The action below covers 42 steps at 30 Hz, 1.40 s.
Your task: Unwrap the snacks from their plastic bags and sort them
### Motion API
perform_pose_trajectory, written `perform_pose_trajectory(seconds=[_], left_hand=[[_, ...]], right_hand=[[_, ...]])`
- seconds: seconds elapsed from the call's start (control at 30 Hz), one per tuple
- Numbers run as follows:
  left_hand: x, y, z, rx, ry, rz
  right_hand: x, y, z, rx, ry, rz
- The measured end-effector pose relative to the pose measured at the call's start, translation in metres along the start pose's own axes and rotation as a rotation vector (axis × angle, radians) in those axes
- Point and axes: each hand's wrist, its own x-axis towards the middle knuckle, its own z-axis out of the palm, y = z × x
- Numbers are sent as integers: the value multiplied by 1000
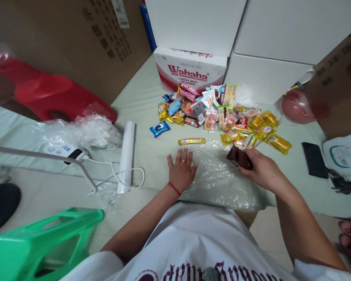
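**Brown snack in hand over the plastic sheet**

Right hand point(261, 169) grips a dark brown packet point(238, 157), probably chocolate, above the clear plastic sheet point(219, 179). Left hand point(181, 168) lies flat, fingers spread, pinning the sheet's left edge. Beyond, a snack pile point(222, 113) near the Wahaha box point(190, 70).

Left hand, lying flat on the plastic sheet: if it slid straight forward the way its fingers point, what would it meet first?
Most likely the long yellow snack bar, lying crosswise just beyond the left hand. The snack pile lies farther on.
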Motion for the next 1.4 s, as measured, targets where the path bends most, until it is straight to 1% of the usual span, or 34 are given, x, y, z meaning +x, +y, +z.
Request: perform_pose_trajectory(seconds=[0.07,0.17,0.23,0.27,0.3,0.37,0.43,0.5,0.53,0.57,0.6,0.67,0.7,0.73,0.77,0.8,0.87,0.93,0.97,1.0,1.03,1.07,1.1,1.13,1.17,1.2,1.23,1.27,1.3,1.33,1.4], left_hand=[[-4,0,0,8,3,-7],[-8,-2,-3,20,-4,-20],[-9,-5,-5,24,-11,-30],[-9,-6,-6,23,-15,-31],[-9,-7,-8,19,-18,-30],[-11,-9,-11,10,-1,-35],[-15,-12,-13,2,61,-54],[-24,-19,-14,-11,143,-50],[-29,-24,-13,-23,171,-8],[-34,-29,-12,-41,178,74],[-38,-36,-11,-62,162,195],[-42,-47,-11,-98,70,485],[-41,-52,-11,-109,20,595],[-38,-56,-13,-112,-18,654],[-34,-58,-15,-111,-37,652],[-29,-60,-17,-110,-37,597],[-19,-64,-23,-128,9,412],[-13,-67,-29,-184,97,257],[-12,-69,-32,-217,159,212],[-13,-70,-35,-244,225,199],[-14,-71,-39,-260,285,230],[-16,-71,-42,-263,319,304],[-18,-70,-46,-253,313,412],[-18,-67,-49,-234,264,541],[-18,-64,-53,-211,175,677],[-15,-60,-55,-189,66,797],[-11,-55,-58,-171,-44,886],[-6,-50,-59,-159,-137,944],[1,-45,-61,-154,-205,980],[8,-41,-63,-153,-251,994],[22,-36,-66,-153,-295,968]], right_hand=[[6,-24,5,-68,-55,-78],[23,-53,26,-188,-221,-128],[34,-60,39,-224,-297,-144],[36,-59,42,-209,-307,-152],[35,-56,44,-173,-292,-163],[23,-43,42,-58,-196,-193],[-1,-30,38,74,-52,-243],[-32,-19,39,175,36,-343],[-48,-14,43,197,42,-403],[-62,-10,49,195,32,-459],[-75,-6,58,171,13,-506],[-92,2,78,97,-1,-546],[-97,6,88,66,12,-538],[-99,9,96,50,32,-521],[-98,12,102,52,52,-500],[-96,15,105,72,73,-480],[-88,17,101,150,97,-460],[-77,17,88,239,88,-448],[-71,17,79,276,76,-440],[-65,15,69,304,66,-431],[-59,14,60,325,56,-422],[-53,13,50,339,47,-411],[-47,11,42,348,37,-398],[-42,10,35,351,20,-384],[-36,9,30,347,-3,-368],[-30,9,25,338,-28,-353],[-25,8,21,327,-52,-341],[-19,9,18,317,-71,-335],[-14,9,16,312,-85,-332],[-9,10,13,313,-98,-330],[-1,12,9,329,-118,-319]])
